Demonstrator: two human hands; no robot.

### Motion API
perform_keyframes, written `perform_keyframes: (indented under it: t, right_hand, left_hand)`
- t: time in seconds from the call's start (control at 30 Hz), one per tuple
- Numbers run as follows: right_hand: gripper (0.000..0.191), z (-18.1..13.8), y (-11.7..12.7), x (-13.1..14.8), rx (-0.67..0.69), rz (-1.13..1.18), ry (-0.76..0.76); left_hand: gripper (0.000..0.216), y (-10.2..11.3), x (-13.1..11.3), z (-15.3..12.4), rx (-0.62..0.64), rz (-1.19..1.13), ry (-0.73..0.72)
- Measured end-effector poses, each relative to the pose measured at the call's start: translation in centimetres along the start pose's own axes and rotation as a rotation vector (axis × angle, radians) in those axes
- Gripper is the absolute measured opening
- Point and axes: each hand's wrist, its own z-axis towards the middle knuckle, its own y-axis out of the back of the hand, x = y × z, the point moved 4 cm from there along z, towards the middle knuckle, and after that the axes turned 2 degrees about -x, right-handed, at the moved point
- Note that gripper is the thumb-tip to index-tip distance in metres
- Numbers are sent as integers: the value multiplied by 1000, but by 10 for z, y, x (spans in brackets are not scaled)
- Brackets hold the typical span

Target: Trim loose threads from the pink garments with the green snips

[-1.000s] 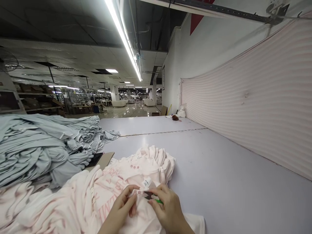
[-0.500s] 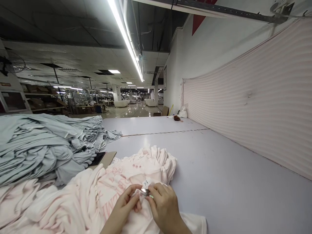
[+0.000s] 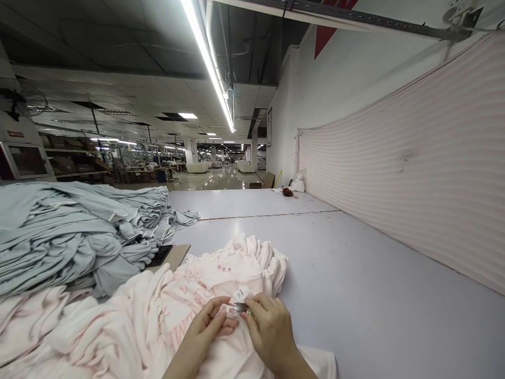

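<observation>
My left hand (image 3: pixel 211 322) pinches the buttoned edge of a pale pink garment (image 3: pixel 240 350). A small pink button (image 3: pixel 231 310) shows beside its fingertips. In my right hand (image 3: pixel 270 326) is a pair of thread snips (image 3: pixel 240 306); the short metal blades point left at the garment's edge, and a bit of green shows near the fingers. Just above the blades lies a white size label (image 3: pixel 241 293). Pink garments with red lettering (image 3: pixel 179 326) are heaped beneath and left of my hands. Part of the snips is hidden by my fingers.
A big heap of grey-blue garments (image 3: pixel 71 231) covers the table's left side. Between the heaps lie a piece of cardboard (image 3: pixel 179 256) and a dark flat object (image 3: pixel 161 255). Striped pink fabric (image 3: pixel 394 173) hangs along the right edge of the table (image 3: pixel 355 295).
The snips have turned slightly, and their blades now show more clearly against the button edge. Both hands keep their grip; the whole view has shifted a little.
</observation>
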Motion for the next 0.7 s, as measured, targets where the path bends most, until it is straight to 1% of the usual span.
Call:
perform_keyframes:
  t: [0.17,0.33,0.5,0.7]
  right_hand:
    - [18,-1,1,11,56,-7,28]
    - [17,1,-6,10,110,17,-46]
    - [20,3,-11,7,112,52,-69]
    - [21,1,-16,5,33,67,-82]
  left_hand:
    - [56,-4,-6,-4,-16,-12,-52]
    - [53,-3,-4,-4,11,-18,-51]
    - [54,-3,-4,-5,26,-15,-46]
    - [53,0,7,1,31,-33,-41]
